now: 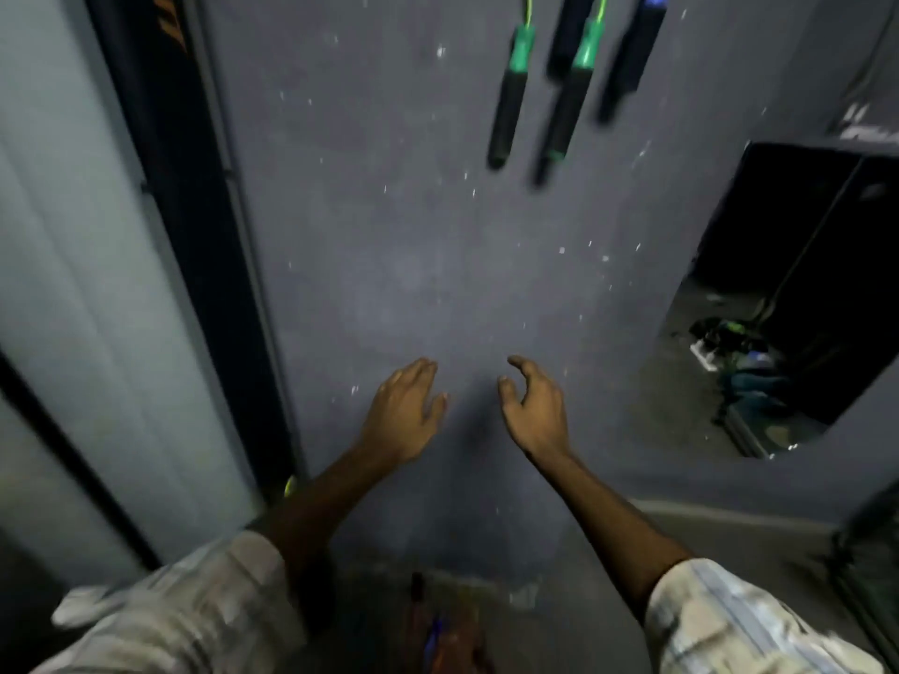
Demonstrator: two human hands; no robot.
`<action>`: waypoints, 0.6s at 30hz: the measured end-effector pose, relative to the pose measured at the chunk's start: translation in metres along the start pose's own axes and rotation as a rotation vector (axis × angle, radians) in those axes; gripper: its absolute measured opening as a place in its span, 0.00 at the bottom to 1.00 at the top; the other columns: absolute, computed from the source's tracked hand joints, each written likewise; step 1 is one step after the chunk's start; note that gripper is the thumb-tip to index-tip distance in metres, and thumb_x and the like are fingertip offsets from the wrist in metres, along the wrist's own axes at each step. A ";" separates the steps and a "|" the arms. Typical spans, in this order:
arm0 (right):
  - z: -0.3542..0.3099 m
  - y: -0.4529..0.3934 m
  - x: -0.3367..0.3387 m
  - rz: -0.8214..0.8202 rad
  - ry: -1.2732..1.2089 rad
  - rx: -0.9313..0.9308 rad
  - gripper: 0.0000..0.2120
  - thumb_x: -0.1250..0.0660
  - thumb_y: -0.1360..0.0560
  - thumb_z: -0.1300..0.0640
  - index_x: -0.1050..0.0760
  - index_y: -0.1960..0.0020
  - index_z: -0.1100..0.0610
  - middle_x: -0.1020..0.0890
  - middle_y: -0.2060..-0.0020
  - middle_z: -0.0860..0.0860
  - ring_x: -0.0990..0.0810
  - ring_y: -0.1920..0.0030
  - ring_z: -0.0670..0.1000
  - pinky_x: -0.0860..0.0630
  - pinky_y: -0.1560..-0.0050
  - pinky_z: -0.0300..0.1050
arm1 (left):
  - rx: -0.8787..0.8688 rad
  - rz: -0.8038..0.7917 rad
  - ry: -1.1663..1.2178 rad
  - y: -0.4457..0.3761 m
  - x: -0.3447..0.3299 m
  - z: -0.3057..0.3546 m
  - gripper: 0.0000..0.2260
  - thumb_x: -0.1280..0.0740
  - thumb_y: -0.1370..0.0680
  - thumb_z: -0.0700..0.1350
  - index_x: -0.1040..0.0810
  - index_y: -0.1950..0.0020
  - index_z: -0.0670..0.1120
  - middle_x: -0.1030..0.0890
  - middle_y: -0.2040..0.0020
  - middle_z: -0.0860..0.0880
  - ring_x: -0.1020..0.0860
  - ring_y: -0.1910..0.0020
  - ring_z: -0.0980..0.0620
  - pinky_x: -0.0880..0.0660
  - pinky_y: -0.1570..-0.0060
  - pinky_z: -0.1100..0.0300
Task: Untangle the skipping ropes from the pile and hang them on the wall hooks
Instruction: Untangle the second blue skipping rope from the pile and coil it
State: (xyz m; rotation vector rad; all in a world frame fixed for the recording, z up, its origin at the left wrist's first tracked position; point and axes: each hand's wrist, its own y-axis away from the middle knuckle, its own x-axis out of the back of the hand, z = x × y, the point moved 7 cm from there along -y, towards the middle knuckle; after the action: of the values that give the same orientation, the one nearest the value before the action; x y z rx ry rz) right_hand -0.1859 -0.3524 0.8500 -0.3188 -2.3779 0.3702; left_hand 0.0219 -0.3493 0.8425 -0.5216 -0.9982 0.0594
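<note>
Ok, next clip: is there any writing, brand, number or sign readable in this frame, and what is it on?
Nothing here reads as legible text.
Orange marking on the dark vertical strip at upper left: too blurred and cropped to read.
White marking on the dark box at right, near its top edge: blurred, unreadable.
Hanging skipping rope handles: no visible lettering.
Left hand and right hand: empty, nothing with print.

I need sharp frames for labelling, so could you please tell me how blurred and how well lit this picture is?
Head view: dim overall; the hanging rope handles are smeared by motion blur, both hands are softly blurred, and the wide lens bends the wall edges.
</note>
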 end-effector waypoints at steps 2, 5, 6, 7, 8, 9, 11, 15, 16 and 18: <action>0.040 0.047 -0.032 -0.133 0.017 -0.070 0.22 0.37 0.18 0.48 0.28 0.27 0.55 0.22 0.31 0.53 0.24 0.31 0.57 0.25 0.31 0.56 | 0.101 -0.082 -0.016 0.054 -0.035 -0.020 0.29 0.44 0.20 0.59 0.28 0.28 0.39 0.26 0.30 0.38 0.26 0.32 0.39 0.30 0.32 0.45; 0.087 0.113 -0.072 -0.305 0.041 -0.153 0.21 0.34 0.19 0.53 0.26 0.27 0.57 0.22 0.30 0.54 0.25 0.30 0.56 0.27 0.29 0.51 | 0.263 -0.201 -0.005 0.133 -0.073 -0.041 0.30 0.43 0.21 0.60 0.27 0.29 0.40 0.24 0.32 0.39 0.25 0.35 0.38 0.28 0.35 0.44; 0.102 0.134 -0.084 -0.357 0.046 -0.184 0.21 0.33 0.20 0.54 0.26 0.28 0.58 0.22 0.31 0.55 0.24 0.31 0.57 0.27 0.30 0.50 | 0.298 -0.250 -0.005 0.156 -0.083 -0.044 0.29 0.43 0.21 0.59 0.28 0.28 0.40 0.24 0.31 0.39 0.25 0.34 0.38 0.28 0.34 0.45; 0.114 0.154 -0.096 -0.404 0.047 -0.221 0.21 0.32 0.20 0.55 0.25 0.29 0.58 0.21 0.32 0.55 0.23 0.32 0.57 0.26 0.32 0.49 | 0.319 -0.297 -0.001 0.177 -0.092 -0.047 0.29 0.41 0.22 0.58 0.28 0.28 0.40 0.25 0.31 0.39 0.26 0.33 0.38 0.29 0.33 0.46; 0.127 0.174 -0.107 -0.449 0.041 -0.259 0.21 0.32 0.21 0.56 0.24 0.30 0.58 0.20 0.33 0.56 0.22 0.33 0.58 0.25 0.33 0.50 | 0.334 -0.348 0.009 0.197 -0.103 -0.051 0.28 0.41 0.23 0.56 0.28 0.28 0.40 0.24 0.32 0.39 0.25 0.34 0.38 0.28 0.34 0.47; 0.141 0.194 -0.118 -0.493 0.036 -0.295 0.20 0.32 0.23 0.57 0.23 0.31 0.58 0.18 0.35 0.57 0.21 0.35 0.58 0.24 0.35 0.50 | 0.352 -0.395 0.019 0.216 -0.114 -0.056 0.27 0.42 0.24 0.55 0.27 0.30 0.42 0.23 0.33 0.39 0.24 0.35 0.38 0.27 0.36 0.47; 0.166 0.234 -0.138 -0.583 0.039 -0.348 0.16 0.32 0.26 0.56 0.18 0.39 0.57 0.15 0.43 0.57 0.17 0.41 0.59 0.22 0.41 0.49 | 0.403 -0.465 0.020 0.255 -0.139 -0.069 0.27 0.45 0.24 0.59 0.24 0.35 0.44 0.20 0.39 0.40 0.21 0.42 0.37 0.23 0.44 0.46; 0.223 0.308 -0.187 -0.676 0.132 -0.367 0.13 0.32 0.21 0.57 0.18 0.38 0.60 0.16 0.42 0.59 0.19 0.38 0.61 0.26 0.36 0.51 | 0.415 -0.599 -0.006 0.331 -0.193 -0.088 0.21 0.42 0.22 0.53 0.20 0.43 0.39 0.18 0.48 0.36 0.19 0.52 0.35 0.21 0.54 0.46; 0.239 0.327 -0.199 -0.704 0.159 -0.394 0.16 0.32 0.20 0.55 0.21 0.34 0.60 0.18 0.38 0.60 0.21 0.35 0.61 0.28 0.34 0.52 | 0.406 -0.621 -0.029 0.348 -0.204 -0.092 0.17 0.39 0.23 0.49 0.20 0.43 0.39 0.18 0.50 0.36 0.18 0.55 0.35 0.20 0.59 0.46; 0.271 0.361 -0.227 -0.758 0.217 -0.434 0.19 0.32 0.20 0.54 0.24 0.31 0.59 0.19 0.37 0.60 0.23 0.34 0.62 0.30 0.33 0.52 | 0.366 -0.651 -0.043 0.378 -0.230 -0.104 0.13 0.32 0.28 0.43 0.21 0.45 0.40 0.17 0.53 0.37 0.18 0.60 0.36 0.19 0.65 0.47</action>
State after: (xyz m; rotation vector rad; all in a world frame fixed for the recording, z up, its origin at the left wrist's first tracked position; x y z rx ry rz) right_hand -0.1591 -0.1386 0.3934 0.3410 -2.1506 -0.5096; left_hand 0.0500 -0.1237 0.4494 0.1526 -1.1283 -0.3244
